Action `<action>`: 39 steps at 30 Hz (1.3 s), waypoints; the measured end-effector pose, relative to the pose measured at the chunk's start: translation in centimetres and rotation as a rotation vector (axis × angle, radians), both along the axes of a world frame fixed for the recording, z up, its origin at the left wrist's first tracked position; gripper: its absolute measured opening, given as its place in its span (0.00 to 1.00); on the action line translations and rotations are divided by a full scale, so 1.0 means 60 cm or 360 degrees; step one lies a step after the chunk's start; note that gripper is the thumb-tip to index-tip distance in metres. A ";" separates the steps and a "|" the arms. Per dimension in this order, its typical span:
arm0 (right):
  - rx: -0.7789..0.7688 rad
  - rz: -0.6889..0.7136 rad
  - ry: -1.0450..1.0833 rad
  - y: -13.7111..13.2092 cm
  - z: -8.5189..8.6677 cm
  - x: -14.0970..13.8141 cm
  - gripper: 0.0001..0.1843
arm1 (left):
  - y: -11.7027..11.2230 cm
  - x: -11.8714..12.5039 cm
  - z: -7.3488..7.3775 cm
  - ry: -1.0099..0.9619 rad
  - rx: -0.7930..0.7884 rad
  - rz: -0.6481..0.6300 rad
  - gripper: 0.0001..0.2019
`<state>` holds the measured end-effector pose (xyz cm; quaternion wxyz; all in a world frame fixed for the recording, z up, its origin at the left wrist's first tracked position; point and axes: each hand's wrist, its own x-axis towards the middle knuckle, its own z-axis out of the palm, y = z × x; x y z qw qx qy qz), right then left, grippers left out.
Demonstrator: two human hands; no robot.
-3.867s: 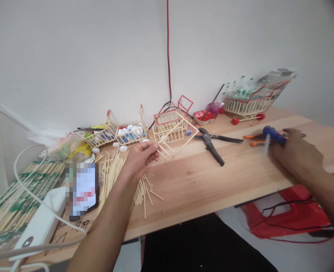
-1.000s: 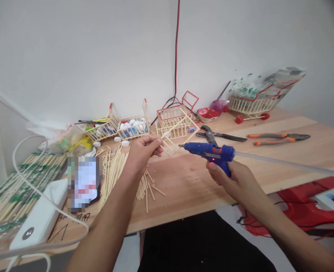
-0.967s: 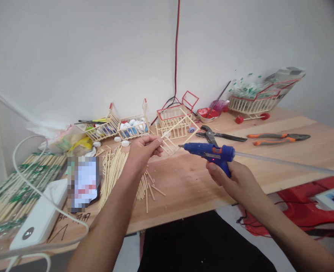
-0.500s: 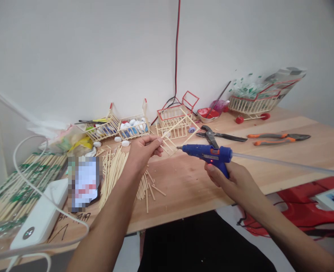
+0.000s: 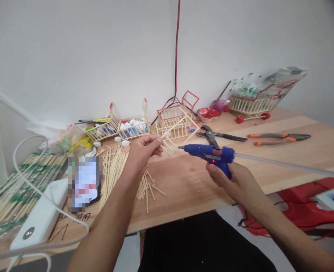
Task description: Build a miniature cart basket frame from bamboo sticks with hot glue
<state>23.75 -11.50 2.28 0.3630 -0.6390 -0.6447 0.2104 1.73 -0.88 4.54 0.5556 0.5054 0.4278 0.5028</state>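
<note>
My left hand [image 5: 147,150] pinches one side of a small frame of thin wooden sticks [image 5: 194,133], held up above the table. In my right hand [image 5: 232,178] is a blue hot glue gun [image 5: 208,153], gripped by its handle, with a small red light showing. Its nozzle points left at the lower corner of the stick frame; whether it touches cannot be told. A long translucent glue stick [image 5: 271,160] runs out of the gun's back. Behind the frame stands a small stick-built cart [image 5: 172,118] with a red rim.
Loose sticks [image 5: 114,170] lie by my left forearm, beside a phone [image 5: 84,185] and a white power strip [image 5: 40,215]. Black pliers [image 5: 226,136] and orange-handled pliers [image 5: 280,138] lie to the right. At the back are a red paint dish [image 5: 208,114] and a red-wheeled cart [image 5: 249,105].
The glue gun has shifted slightly right, its nozzle a little away from the frame's corner. My left hand and the stick frame stay where they were.
</note>
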 end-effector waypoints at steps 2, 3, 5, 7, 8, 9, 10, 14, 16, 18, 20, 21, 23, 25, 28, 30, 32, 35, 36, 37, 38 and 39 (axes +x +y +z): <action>-0.0004 -0.0006 0.0003 0.001 0.001 -0.003 0.24 | 0.000 0.000 0.000 -0.0004 0.0001 0.0007 0.10; -0.0002 -0.0008 0.0000 0.001 0.001 -0.005 0.23 | 0.001 0.001 0.000 -0.0008 0.0000 0.0010 0.10; 0.0003 -0.0009 -0.0011 0.002 0.001 -0.006 0.23 | 0.001 0.000 0.000 -0.0016 -0.0002 0.0012 0.10; 0.0004 -0.0014 -0.0021 0.003 -0.001 -0.006 0.23 | 0.002 0.000 -0.001 -0.0022 -0.0005 0.0008 0.10; 0.0001 -0.0016 -0.0023 0.003 -0.001 -0.004 0.23 | 0.002 0.000 -0.001 -0.0024 -0.0006 0.0007 0.10; -0.0007 -0.0015 -0.0024 0.003 -0.002 -0.003 0.23 | 0.001 -0.001 -0.001 -0.0026 -0.0006 0.0007 0.10; -0.0014 -0.0015 -0.0022 0.003 -0.002 -0.001 0.24 | 0.001 -0.001 -0.001 -0.0028 -0.0006 0.0006 0.10; -0.0032 -0.0036 -0.0003 0.003 -0.003 0.004 0.24 | 0.002 -0.001 -0.003 -0.0025 0.0005 -0.0009 0.09; -0.0030 -0.0045 0.0006 0.003 -0.002 0.005 0.24 | 0.004 -0.001 -0.005 -0.0010 0.0015 -0.0028 0.09; -0.0026 -0.0040 0.0016 0.004 -0.001 0.004 0.24 | 0.005 -0.001 -0.007 0.0004 0.0021 -0.0044 0.09; -0.0018 -0.0031 0.0028 0.004 0.001 0.003 0.23 | 0.006 -0.001 -0.008 0.0014 0.0025 -0.0053 0.10; -0.0011 -0.0031 0.0035 0.004 0.002 0.003 0.23 | 0.006 -0.001 -0.008 0.0019 0.0025 -0.0056 0.10; 0.0000 -0.0038 0.0053 0.004 0.004 0.003 0.24 | 0.006 -0.001 -0.008 0.0027 0.0026 -0.0059 0.10; -0.0003 -0.0039 0.0060 0.004 0.004 0.003 0.24 | 0.005 -0.001 -0.008 0.0026 0.0027 -0.0059 0.10; -0.0028 -0.0021 0.0037 0.003 0.002 0.005 0.24 | 0.004 -0.001 -0.006 0.0004 0.0018 -0.0047 0.10; -0.0040 -0.0017 0.0021 0.002 -0.001 0.006 0.24 | 0.003 -0.001 -0.005 -0.0011 0.0011 -0.0030 0.10; -0.0045 -0.0020 0.0013 0.002 -0.003 0.005 0.24 | 0.003 -0.001 -0.004 -0.0014 0.0010 -0.0024 0.10; -0.0047 -0.0023 0.0007 0.001 -0.003 0.003 0.25 | 0.003 -0.001 -0.004 -0.0007 0.0008 -0.0030 0.10; -0.0045 -0.0021 0.0003 0.000 -0.003 0.002 0.24 | 0.003 0.000 -0.004 -0.0007 0.0006 -0.0026 0.10; -0.0044 -0.0018 -0.0003 0.000 -0.001 0.000 0.24 | 0.003 0.000 -0.003 -0.0009 0.0002 -0.0021 0.10; -0.0041 -0.0014 -0.0009 -0.001 0.000 -0.001 0.24 | 0.004 0.000 -0.003 -0.0009 -0.0002 -0.0016 0.11; -0.0033 -0.0009 -0.0013 -0.002 0.001 -0.002 0.23 | 0.004 0.000 -0.003 -0.0009 -0.0005 -0.0013 0.11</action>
